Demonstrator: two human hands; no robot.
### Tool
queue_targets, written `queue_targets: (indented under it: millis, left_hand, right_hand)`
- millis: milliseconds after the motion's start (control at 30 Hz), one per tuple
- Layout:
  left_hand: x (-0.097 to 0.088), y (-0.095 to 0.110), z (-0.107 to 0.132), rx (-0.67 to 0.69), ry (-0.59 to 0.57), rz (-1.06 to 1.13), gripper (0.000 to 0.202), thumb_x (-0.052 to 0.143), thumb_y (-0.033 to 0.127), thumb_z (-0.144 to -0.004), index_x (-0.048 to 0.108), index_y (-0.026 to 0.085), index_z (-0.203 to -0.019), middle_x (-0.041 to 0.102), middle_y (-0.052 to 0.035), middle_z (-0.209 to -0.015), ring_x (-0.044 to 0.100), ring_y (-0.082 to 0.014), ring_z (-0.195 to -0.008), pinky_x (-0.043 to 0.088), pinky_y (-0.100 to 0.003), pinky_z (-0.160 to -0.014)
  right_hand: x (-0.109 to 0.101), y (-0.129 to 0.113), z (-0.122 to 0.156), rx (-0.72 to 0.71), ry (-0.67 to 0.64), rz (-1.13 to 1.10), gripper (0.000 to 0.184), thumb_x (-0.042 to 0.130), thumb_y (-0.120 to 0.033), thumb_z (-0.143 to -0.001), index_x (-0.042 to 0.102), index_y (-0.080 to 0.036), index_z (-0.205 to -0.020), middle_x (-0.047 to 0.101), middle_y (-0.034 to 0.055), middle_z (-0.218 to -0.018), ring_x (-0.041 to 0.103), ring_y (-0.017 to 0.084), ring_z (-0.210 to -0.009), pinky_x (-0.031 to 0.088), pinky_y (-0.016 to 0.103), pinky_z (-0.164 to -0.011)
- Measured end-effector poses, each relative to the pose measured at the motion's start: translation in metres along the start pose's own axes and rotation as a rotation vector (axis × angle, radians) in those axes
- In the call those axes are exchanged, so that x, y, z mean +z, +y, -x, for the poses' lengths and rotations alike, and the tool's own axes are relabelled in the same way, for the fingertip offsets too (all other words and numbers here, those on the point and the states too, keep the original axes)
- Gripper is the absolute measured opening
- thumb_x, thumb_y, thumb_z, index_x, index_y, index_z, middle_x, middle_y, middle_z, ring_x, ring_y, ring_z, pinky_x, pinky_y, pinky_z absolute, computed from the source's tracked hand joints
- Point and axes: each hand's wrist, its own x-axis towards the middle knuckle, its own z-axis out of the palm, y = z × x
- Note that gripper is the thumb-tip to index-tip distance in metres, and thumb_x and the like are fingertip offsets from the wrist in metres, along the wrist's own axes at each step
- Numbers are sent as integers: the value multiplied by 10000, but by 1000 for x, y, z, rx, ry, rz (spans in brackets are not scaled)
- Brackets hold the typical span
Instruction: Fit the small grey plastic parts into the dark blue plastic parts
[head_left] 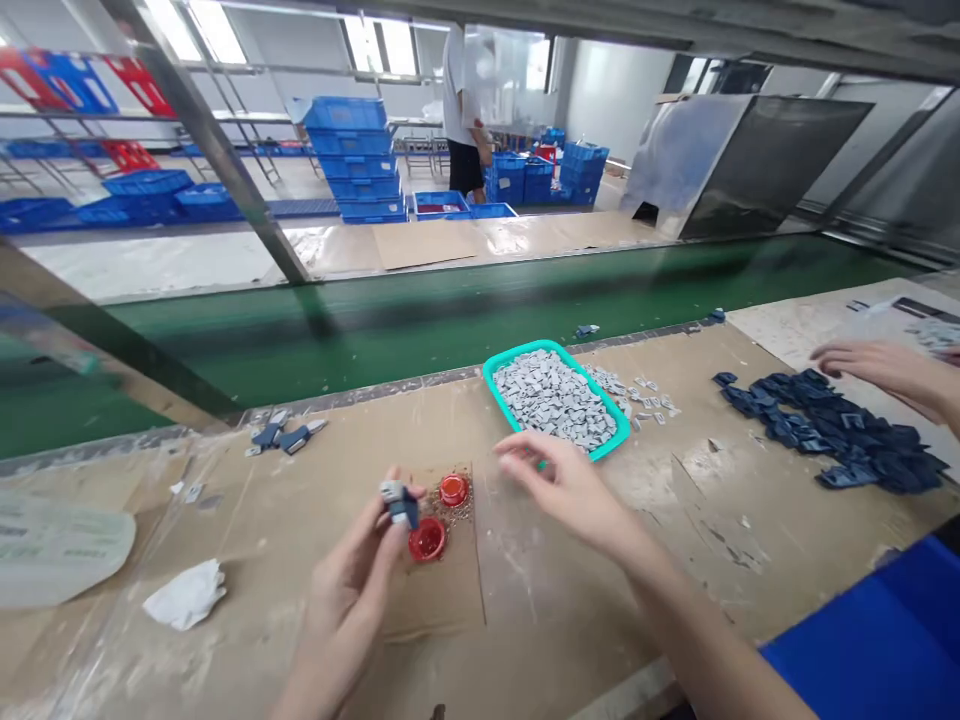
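Observation:
My left hand pinches a small dark-blue and grey plastic part between thumb and fingers, raised above the work surface. Just right of it, two small red cups stand on a cardboard piece, with brown specks around them. My right hand hovers by the near edge of a turquoise tray. Its thumb and index finger curl together at the tips; whatever they hold, if anything, is too small to make out. Small light-grey plastic pieces fill the tray, and some lie loose beside it.
Dark-blue parts lie heaped at the right, under a co-worker's hand. A few assembled parts and a crumpled white scrap lie left. Beyond runs a green conveyor belt. A metal post slants at left; a blue bin sits lower right.

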Motion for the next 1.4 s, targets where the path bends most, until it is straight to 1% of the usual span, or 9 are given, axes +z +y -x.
queue_targets:
  millis: [67,167,367,567,700,800,933,1067,1400]
  left_hand:
    - [-10,2,-15,37,58,-87,456,586,389,-846,559,250,-1279,652,-77,-1204,567,-248,-1194,333,-445,-1104]
    - [-25,-2,-43,77,115,-167,445,534,399,-859,541,228,-1271,656,-97,-1136,609,-241,-1110,387,-435,-1062]
    - [-32,-18,-111,231,78,-529,402,379,275,-896,531,134,-1240,668,-138,-1091,638,-222,-1018,462,-377,-964]
    - [-25,-39,-194,257,50,-824,493,398,107,-813,512,120,-1292,622,-171,-1222,573,-297,-1130,437,-438,-962]
    - [-27,-52,-227,247,48,-894,668,436,22,-705,433,100,-1368,640,-196,-1153,583,-330,-1069,461,-468,-895]
    - [-30,-60,-231,253,61,-913,717,443,1,-665,415,94,-1376,657,-181,-1070,561,-329,-1073,454,-473,-902]
    - [-25,-64,-216,310,130,-904,602,395,34,-755,435,94,-1354,598,-183,-1167,485,-317,-1177,382,-479,-1000]
    - [-11,-60,-196,390,170,-864,479,351,113,-859,464,120,-1324,551,-166,-1240,439,-292,-1218,352,-443,-1036]
    - [-2,-42,-200,476,70,-826,357,405,149,-878,564,135,-1197,605,-131,-1177,496,-266,-1143,393,-410,-997]
  right_hand:
    - [-31,10,-9,-1,256,315,187,527,-324,-884,692,-245,-923,714,44,-947,626,206,-792,441,327,-691]
    - [-53,28,-24,140,314,627,169,593,-312,-837,715,-224,-759,721,63,-775,627,220,-716,391,315,-611]
    - [-31,44,-39,275,306,854,191,691,-361,-768,695,-206,-658,708,102,-715,637,256,-691,315,306,-524]
    - [-25,54,-34,160,314,790,74,630,-260,-794,678,-226,-750,713,66,-793,644,239,-741,344,300,-553]
    - [-25,52,-28,71,365,476,117,596,-324,-825,639,-215,-822,710,46,-789,659,219,-755,436,310,-650]
    - [-17,41,-21,-9,367,146,201,617,-397,-818,638,-211,-892,708,55,-850,661,215,-813,484,308,-682]
    - [8,26,-13,-11,160,-143,256,623,-418,-816,685,-205,-945,694,62,-859,641,208,-796,491,285,-602]
    - [38,27,-10,53,-27,-235,294,595,-421,-833,718,-202,-986,716,57,-867,633,189,-730,500,294,-594]
    - [57,34,-18,190,-17,-310,339,734,-419,-702,514,-201,-839,708,20,-659,637,171,-587,483,299,-610]
